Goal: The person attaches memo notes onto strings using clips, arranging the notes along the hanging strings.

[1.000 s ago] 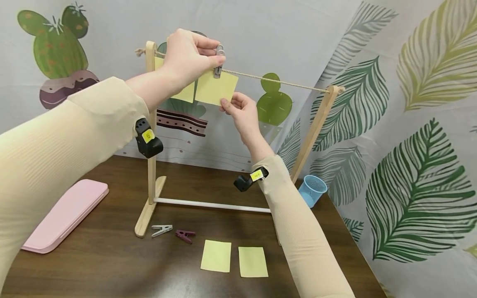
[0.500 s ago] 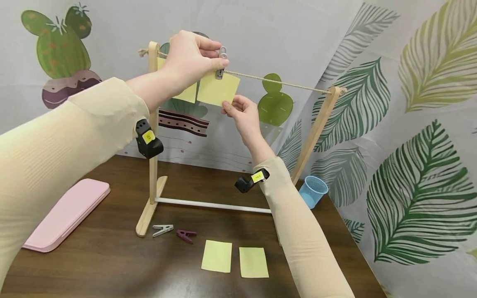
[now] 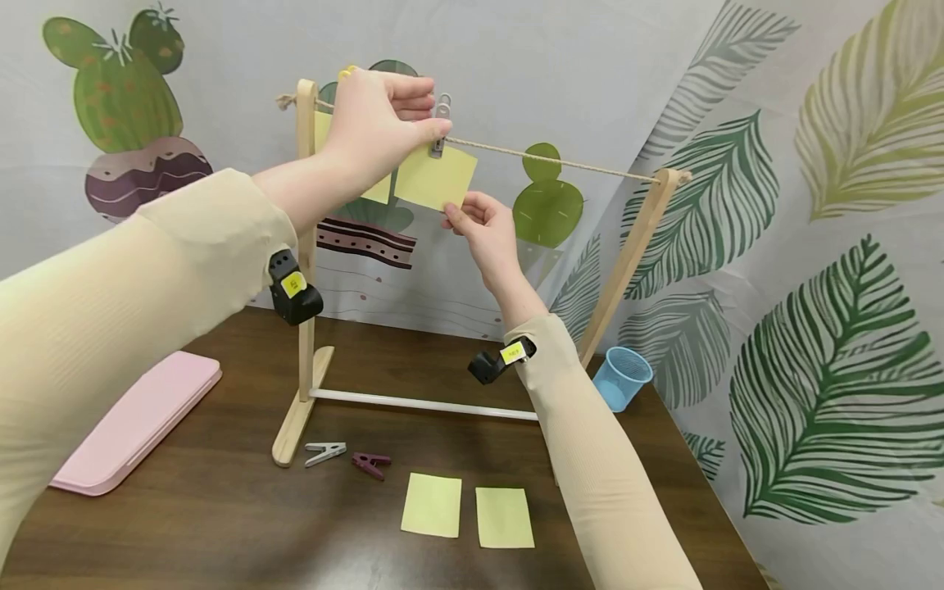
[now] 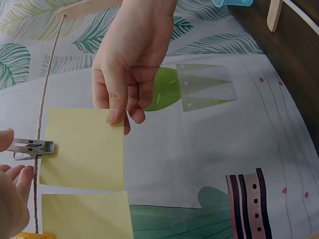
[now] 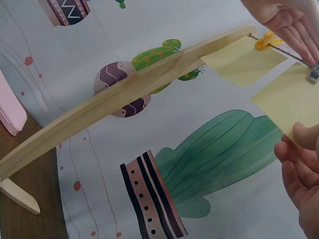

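Observation:
A grey clothespin (image 4: pixel 40 147) sits on the rope (image 3: pixel 546 158) and over the top edge of a yellow paper note (image 3: pixel 437 179). My left hand (image 3: pixel 372 123) is at the clothespin, thumb and fingers spread apart on either side of its handles. With thumb and fingers, my right hand (image 3: pixel 487 238) pinches the lower right corner of the same note. Beside it hangs a second yellow note (image 5: pixel 244 62), held on the rope by an orange clothespin (image 5: pixel 266 41). My left hand partly hides that second note in the head view.
A wooden stand (image 3: pixel 305 246) carries the rope. On the table (image 3: pixel 295 533) lie a white clothespin (image 3: pixel 324 453), a maroon clothespin (image 3: pixel 371 465) and two yellow notes (image 3: pixel 431 505) (image 3: pixel 505 518). A pink case (image 3: pixel 140 422) lies left; a blue mesh cup (image 3: pixel 622 378) stands right.
My left fingers have spread away from the grey clothespin, which stays on the rope and note. My right hand keeps its pinch on the note's corner.

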A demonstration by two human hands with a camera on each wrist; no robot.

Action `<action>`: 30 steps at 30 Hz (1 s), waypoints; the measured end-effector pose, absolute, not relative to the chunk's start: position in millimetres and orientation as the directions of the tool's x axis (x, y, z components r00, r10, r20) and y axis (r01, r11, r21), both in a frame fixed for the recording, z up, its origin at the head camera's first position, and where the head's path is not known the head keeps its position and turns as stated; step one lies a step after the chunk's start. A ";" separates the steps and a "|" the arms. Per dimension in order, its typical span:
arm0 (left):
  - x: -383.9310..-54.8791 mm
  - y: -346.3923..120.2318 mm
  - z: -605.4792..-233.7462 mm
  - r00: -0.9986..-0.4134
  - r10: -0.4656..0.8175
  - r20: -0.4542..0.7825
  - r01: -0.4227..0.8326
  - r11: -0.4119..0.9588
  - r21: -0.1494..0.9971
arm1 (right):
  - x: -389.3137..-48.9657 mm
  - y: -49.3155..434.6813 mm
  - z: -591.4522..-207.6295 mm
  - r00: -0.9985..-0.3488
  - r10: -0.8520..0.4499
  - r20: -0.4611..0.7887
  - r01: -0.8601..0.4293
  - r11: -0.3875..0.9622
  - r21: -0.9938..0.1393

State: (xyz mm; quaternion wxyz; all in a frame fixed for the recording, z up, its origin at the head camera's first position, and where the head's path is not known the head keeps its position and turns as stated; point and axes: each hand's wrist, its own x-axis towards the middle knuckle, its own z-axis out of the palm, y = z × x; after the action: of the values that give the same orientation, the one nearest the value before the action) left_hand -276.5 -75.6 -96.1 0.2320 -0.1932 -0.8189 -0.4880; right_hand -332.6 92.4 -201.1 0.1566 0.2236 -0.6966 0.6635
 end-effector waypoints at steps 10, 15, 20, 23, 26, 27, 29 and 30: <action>-265.4 -75.2 -122.6 -0.624 0.078 0.778 0.710 0.473 0.522 | -329.4 100.7 -216.1 -0.851 -0.122 0.512 -0.516 0.011 -0.856; -257.7 -76.9 -139.8 -0.584 0.124 0.803 0.750 0.460 0.475 | -324.9 105.8 -226.0 -0.841 -0.123 0.527 -0.533 0.010 -0.846; -253.4 -80.5 -166.2 -0.538 0.224 0.813 0.792 0.466 0.396 | -319.2 110.8 -240.8 -0.835 -0.149 0.529 -0.540 0.041 -0.840; -251.3 -84.6 -182.8 -0.571 0.247 0.783 0.779 0.463 0.423 | -315.4 113.4 -253.4 -0.839 -0.154 0.521 -0.535 0.062 -0.843; -251.4 -91.5 -197.0 -0.639 0.253 0.727 0.739 0.466 0.487 | -313.1 116.6 -271.1 -0.846 -0.164 0.508 -0.526 0.093 -0.846; -251.9 -94.3 -201.6 -0.663 0.253 0.704 0.722 0.464 0.513 | -312.4 118.0 -278.1 -0.847 -0.171 0.504 -0.525 0.116 -0.843; -254.6 -100.4 -211.0 -0.702 0.263 0.662 0.695 0.458 0.554 | -310.9 122.0 -293.7 -0.849 -0.192 0.493 -0.523 0.172 -0.835; -256.3 -103.5 -216.2 -0.718 0.272 0.641 0.683 0.455 0.572 | -309.7 124.5 -301.8 -0.849 -0.209 0.485 -0.523 0.205 -0.827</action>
State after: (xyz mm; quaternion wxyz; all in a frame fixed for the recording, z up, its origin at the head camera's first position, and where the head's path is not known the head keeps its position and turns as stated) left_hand -256.3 -103.5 -216.2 0.2369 -0.2912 -0.8193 -0.4333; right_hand -309.7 124.5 -301.8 0.1346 0.2394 -0.7644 0.5833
